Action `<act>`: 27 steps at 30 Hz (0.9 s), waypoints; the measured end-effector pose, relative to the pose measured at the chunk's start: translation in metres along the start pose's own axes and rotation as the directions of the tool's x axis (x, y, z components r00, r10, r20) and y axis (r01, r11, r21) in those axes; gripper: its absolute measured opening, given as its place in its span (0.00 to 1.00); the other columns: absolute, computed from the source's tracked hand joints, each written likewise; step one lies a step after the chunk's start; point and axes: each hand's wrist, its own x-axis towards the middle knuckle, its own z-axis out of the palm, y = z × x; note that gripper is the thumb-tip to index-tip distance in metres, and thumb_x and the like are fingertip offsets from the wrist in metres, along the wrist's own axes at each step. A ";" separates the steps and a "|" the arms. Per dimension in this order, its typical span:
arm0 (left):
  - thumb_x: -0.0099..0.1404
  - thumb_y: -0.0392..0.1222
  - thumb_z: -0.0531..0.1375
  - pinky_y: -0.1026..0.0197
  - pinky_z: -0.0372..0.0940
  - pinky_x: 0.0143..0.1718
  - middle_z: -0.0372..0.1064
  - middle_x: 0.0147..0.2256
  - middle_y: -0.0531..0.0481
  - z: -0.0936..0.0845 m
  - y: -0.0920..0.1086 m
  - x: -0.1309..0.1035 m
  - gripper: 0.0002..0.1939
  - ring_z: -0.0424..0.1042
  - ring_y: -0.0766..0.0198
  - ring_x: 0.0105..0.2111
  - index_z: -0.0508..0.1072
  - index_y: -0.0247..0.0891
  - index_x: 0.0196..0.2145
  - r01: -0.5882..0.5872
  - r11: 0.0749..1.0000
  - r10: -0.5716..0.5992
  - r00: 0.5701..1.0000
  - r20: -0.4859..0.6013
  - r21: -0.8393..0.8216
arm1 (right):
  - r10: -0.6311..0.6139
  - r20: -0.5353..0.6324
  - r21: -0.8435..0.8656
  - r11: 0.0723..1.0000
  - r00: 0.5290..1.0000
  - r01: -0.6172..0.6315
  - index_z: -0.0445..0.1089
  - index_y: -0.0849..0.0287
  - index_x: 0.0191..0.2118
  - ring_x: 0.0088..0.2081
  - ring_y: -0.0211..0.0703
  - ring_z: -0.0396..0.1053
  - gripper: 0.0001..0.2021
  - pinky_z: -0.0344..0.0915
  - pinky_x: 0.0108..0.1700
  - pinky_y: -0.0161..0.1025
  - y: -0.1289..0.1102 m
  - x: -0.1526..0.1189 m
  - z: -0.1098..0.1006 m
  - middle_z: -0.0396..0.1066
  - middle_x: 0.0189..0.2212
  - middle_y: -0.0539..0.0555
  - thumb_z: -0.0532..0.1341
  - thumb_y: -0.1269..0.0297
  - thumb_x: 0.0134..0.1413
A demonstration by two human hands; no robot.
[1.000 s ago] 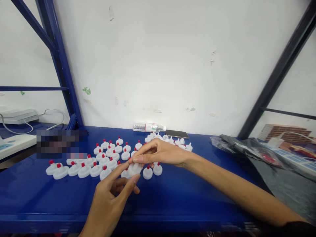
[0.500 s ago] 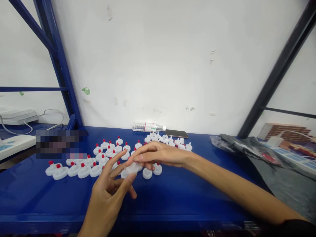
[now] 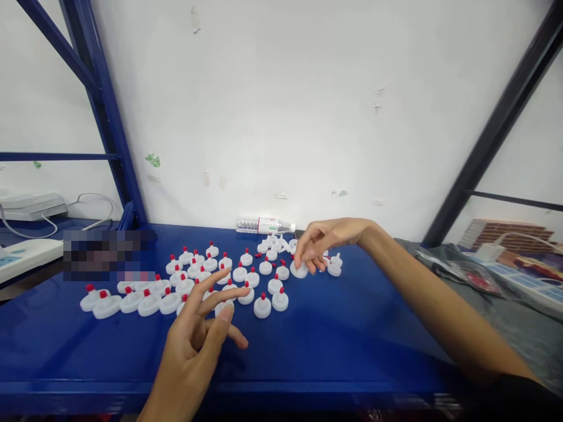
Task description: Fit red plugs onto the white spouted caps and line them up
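Note:
My left hand (image 3: 197, 331) hovers over the near side of the white caps, fingers spread and holding nothing. Behind its fingertips stands a white cap (image 3: 224, 309), partly covered. My right hand (image 3: 328, 243) reaches to the back right, its fingertips closed on a white nozzle cap (image 3: 299, 269); the top of that cap is hidden by the fingers. Several white caps with red tips, such as one near the front (image 3: 263, 307), stand upright across the left and middle. White nozzle caps without red tips (image 3: 273, 241) lie piled at the back, beside small loose red tips (image 3: 258, 255).
All this is on a blue table (image 3: 308, 346). A clear plastic bottle (image 3: 264, 225) lies against the white wall. Grey plastic bags (image 3: 453, 269) and a power strip (image 3: 528, 275) are at the right. Another power strip (image 3: 30, 255) sits at the left, near blue shelf posts (image 3: 116, 129).
My right hand has moved away from my left, toward the back right, and now touches a white cap there. My left hand no longer has the white piece between its fingers.

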 end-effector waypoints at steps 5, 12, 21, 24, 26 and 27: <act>0.70 0.57 0.59 0.64 0.55 0.15 0.73 0.55 0.37 -0.002 -0.002 0.001 0.31 0.74 0.65 0.22 0.60 0.42 0.64 0.010 1.000 -0.010 1.000 0.025 -0.012 | 0.203 0.170 -0.082 0.978 0.964 -0.192 0.79 0.63 0.50 0.36 0.40 0.77 0.17 0.71 0.41 0.36 0.023 0.014 -0.004 0.80 0.38 0.56 0.67 0.58 0.59; 0.69 0.58 0.58 0.65 0.55 0.15 0.76 0.52 0.38 0.000 -0.002 0.000 0.30 0.73 0.67 0.20 0.61 0.41 0.62 0.019 1.000 -0.019 0.999 0.038 -0.022 | 0.281 0.079 -0.180 0.948 0.957 -0.263 0.79 0.59 0.45 0.35 0.41 0.78 0.12 0.71 0.41 0.37 0.019 0.027 0.009 0.81 0.35 0.53 0.65 0.61 0.58; 0.68 0.59 0.59 0.66 0.54 0.12 0.77 0.47 0.43 0.003 -0.009 0.001 0.28 0.71 0.67 0.19 0.63 0.43 0.59 0.019 0.998 -0.018 1.000 0.005 -0.055 | 0.319 -0.198 -0.313 0.876 0.927 -0.368 0.71 0.57 0.53 0.29 0.44 0.78 0.27 0.69 0.32 0.37 0.000 0.014 0.016 0.80 0.32 0.55 0.67 0.43 0.56; 0.66 0.60 0.61 0.66 0.53 0.12 0.78 0.44 0.46 0.003 -0.011 0.001 0.28 0.69 0.68 0.18 0.64 0.44 0.58 0.011 0.997 -0.011 1.000 -0.009 -0.083 | 0.017 -0.564 -0.537 0.752 0.826 -0.382 0.75 0.60 0.46 0.30 0.46 0.77 0.19 0.68 0.34 0.38 0.009 0.020 0.011 0.80 0.30 0.56 0.59 0.48 0.66; 0.65 0.61 0.62 0.66 0.53 0.11 0.78 0.42 0.46 0.004 -0.012 0.001 0.29 0.68 0.68 0.17 0.66 0.44 0.57 0.012 0.995 -0.014 1.000 -0.020 -0.101 | -0.168 -0.672 -0.616 0.668 0.721 -0.418 0.76 0.61 0.49 0.38 0.51 0.78 0.16 0.67 0.41 0.41 0.021 0.034 0.011 0.80 0.36 0.60 0.56 0.56 0.70; 0.65 0.62 0.62 0.66 0.52 0.11 0.77 0.41 0.46 0.004 -0.012 0.002 0.29 0.68 0.68 0.17 0.66 0.44 0.57 0.014 0.994 -0.017 1.000 -0.023 -0.107 | -0.222 -0.678 -0.640 0.647 0.700 -0.414 0.75 0.60 0.52 0.43 0.53 0.77 0.15 0.66 0.44 0.42 0.028 0.043 0.012 0.80 0.41 0.61 0.57 0.58 0.70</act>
